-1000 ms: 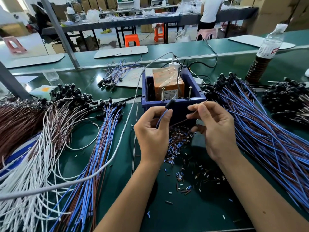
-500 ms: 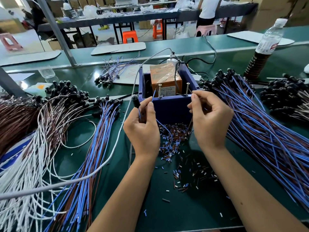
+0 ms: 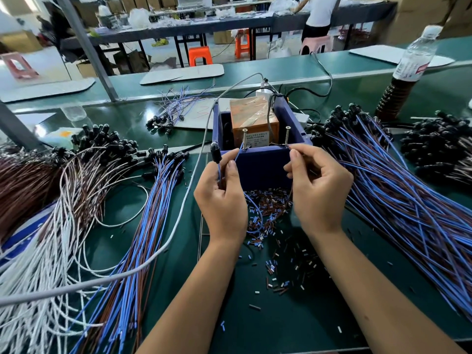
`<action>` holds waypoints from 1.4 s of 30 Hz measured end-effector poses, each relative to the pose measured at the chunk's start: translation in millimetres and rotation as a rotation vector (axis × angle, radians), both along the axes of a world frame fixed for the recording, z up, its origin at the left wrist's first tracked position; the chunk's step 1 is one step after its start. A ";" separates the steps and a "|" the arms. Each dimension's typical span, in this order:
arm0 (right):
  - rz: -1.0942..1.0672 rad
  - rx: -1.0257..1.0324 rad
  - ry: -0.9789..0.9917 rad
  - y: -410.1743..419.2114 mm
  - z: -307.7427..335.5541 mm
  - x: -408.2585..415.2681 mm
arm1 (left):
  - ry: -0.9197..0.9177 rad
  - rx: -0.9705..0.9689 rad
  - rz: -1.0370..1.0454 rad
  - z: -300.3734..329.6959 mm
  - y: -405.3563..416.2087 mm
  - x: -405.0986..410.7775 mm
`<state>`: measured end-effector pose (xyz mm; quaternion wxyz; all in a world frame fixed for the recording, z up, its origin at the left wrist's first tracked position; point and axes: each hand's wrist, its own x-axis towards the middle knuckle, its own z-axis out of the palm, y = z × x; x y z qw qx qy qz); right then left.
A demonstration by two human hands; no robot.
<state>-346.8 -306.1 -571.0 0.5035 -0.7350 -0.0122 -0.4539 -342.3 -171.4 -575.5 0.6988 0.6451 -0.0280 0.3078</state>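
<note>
L hand (image 3: 222, 198) pinches blue wire (image 3: 238, 155) at left screw (image 3: 244, 139); R hand (image 3: 319, 190) pinches brown wire (image 3: 282, 145) by right screw (image 3: 287, 135); both on box (image 3: 260, 167) near rim.

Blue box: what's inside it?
An orange block wrapped in clear film sits in the blue box, and a black cable drops in across it. Two screws stand upright at the front rim. Its front wall hides the floor and the block's lower part.
</note>
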 end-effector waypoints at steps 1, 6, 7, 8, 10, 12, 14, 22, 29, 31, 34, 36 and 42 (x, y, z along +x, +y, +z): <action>-0.007 0.006 -0.004 0.6 -0.2 -0.5 | -0.003 -0.006 0.003 -0.9 0.3 0.1; -0.029 0.043 -0.008 1.0 0.3 3.1 | -0.012 -0.003 0.005 -1.4 1.1 -0.5; -0.015 0.033 -0.008 1.4 0.7 3.5 | -0.016 -0.001 0.004 -1.2 0.9 -0.2; -0.005 0.019 -0.011 2.1 0.6 3.4 | -0.019 0.003 0.008 -1.6 1.4 0.4; 0.001 -0.010 -0.027 3.1 1.2 3.5 | -0.027 0.032 0.031 -1.5 2.0 2.6; -0.004 -0.025 -0.031 2.9 1.4 4.1 | -0.032 0.068 0.049 -0.8 2.3 3.5; -0.007 -0.032 -0.031 2.3 1.1 3.9 | -0.042 0.087 0.049 -0.8 2.9 3.3; 0.021 -0.005 -0.006 1.6 1.9 3.2 | -0.041 0.079 0.030 -0.9 3.8 2.8; 0.053 0.069 0.015 -6.2 -2.1 -8.8 | -0.059 -0.062 0.146 7.3 3.3 -3.9; 0.042 0.077 0.031 -8.6 -2.4 -13.2 | -0.050 -0.070 0.161 9.6 5.8 -1.7; 0.049 0.097 0.056 -13.2 0.9 -15.8 | -0.046 -0.075 0.122 17.1 3.1 -5.2; 0.044 0.105 0.044 -22.6 7.7 -17.9 | -0.067 -0.115 0.049 25.8 -6.2 -10.6; -0.094 0.219 0.027 -95.0 55.9 -36.5 | -0.007 -0.041 -0.360 71.8 -84.4 -10.8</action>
